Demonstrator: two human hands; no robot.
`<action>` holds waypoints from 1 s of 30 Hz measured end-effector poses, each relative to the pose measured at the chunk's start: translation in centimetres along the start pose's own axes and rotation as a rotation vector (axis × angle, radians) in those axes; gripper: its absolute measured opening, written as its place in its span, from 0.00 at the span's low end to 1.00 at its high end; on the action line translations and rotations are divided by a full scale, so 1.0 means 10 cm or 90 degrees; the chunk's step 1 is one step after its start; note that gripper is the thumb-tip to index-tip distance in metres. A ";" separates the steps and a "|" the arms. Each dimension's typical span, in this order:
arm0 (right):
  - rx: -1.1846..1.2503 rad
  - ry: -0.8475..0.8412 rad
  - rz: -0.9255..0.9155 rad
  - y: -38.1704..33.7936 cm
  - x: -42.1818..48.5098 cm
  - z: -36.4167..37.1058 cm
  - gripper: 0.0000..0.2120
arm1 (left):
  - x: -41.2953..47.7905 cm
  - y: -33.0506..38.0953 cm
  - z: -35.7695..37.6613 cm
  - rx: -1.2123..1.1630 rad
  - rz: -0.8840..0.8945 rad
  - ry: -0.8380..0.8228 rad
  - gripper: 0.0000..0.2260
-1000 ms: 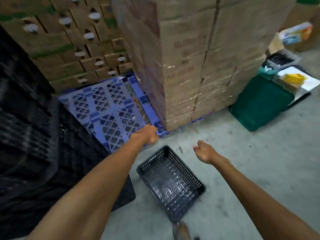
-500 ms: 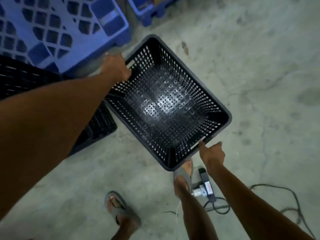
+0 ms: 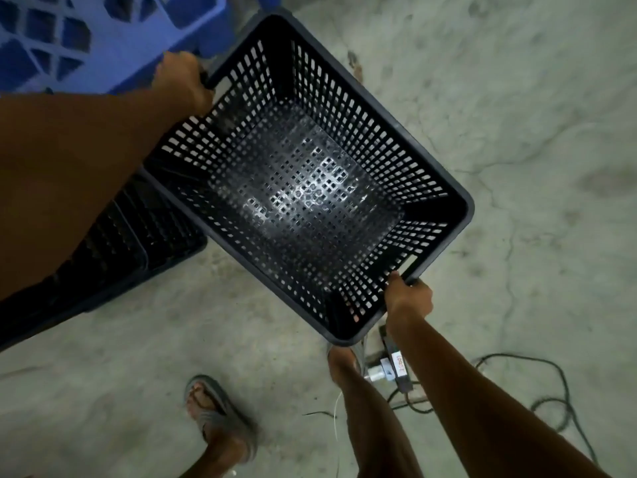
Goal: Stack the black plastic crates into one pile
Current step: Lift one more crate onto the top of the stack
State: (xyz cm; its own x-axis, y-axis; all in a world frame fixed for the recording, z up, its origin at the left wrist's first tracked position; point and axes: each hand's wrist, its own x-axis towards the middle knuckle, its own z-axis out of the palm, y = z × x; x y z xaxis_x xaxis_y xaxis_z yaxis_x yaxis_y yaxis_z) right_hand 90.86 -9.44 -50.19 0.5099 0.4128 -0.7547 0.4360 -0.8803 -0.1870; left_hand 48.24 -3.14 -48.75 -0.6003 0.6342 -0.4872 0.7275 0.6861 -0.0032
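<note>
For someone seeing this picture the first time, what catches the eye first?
The black perforated crate fills the centre, empty, held at opposite rims by the left hand, upper left, and the right hand, lower right. A blue pallet lies in the top left corner, with more black crates below it at the left edge.

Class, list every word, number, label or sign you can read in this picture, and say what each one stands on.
Nothing is readable.
White label with red marks, on the small black device lying on the concrete floor: too small and blurred to read.
Black perforated plastic crate, gripped by the left hand and right hand: no lettering visible.
Blue plastic pallet: no lettering visible.
</note>
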 end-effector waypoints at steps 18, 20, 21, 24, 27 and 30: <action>-0.203 0.206 -0.699 -3.23 -3.65 -3.72 0.26 | -2.58 -0.32 -5.41 -0.066 0.024 0.273 0.27; -0.225 0.238 -0.743 -3.51 -4.01 -4.01 0.26 | -2.80 -0.40 -5.80 -0.081 0.015 0.295 0.27; -0.217 0.241 -0.773 -3.61 -4.41 -4.28 0.26 | -3.15 -0.50 -6.16 -0.092 -0.017 0.308 0.26; -0.186 0.268 -0.872 -3.89 -5.30 -4.93 0.26 | -3.92 -0.77 -7.04 -0.112 -0.039 0.387 0.24; -0.173 0.281 -0.971 -4.03 -6.05 -5.41 0.26 | -4.68 -0.94 -7.66 -0.123 -0.028 0.489 0.22; -0.141 0.305 -1.042 -4.11 -6.73 -5.78 0.26 | -5.41 -1.15 -8.22 -0.124 -0.030 0.609 0.22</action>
State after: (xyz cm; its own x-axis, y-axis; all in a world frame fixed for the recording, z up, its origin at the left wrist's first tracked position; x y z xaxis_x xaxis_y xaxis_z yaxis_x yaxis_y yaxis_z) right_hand 81.55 12.46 44.65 -0.3943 0.8427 0.3665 0.7534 0.5248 -0.3963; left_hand 45.06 -16.02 49.46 -0.7065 0.5664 0.4243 0.6793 0.7108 0.1823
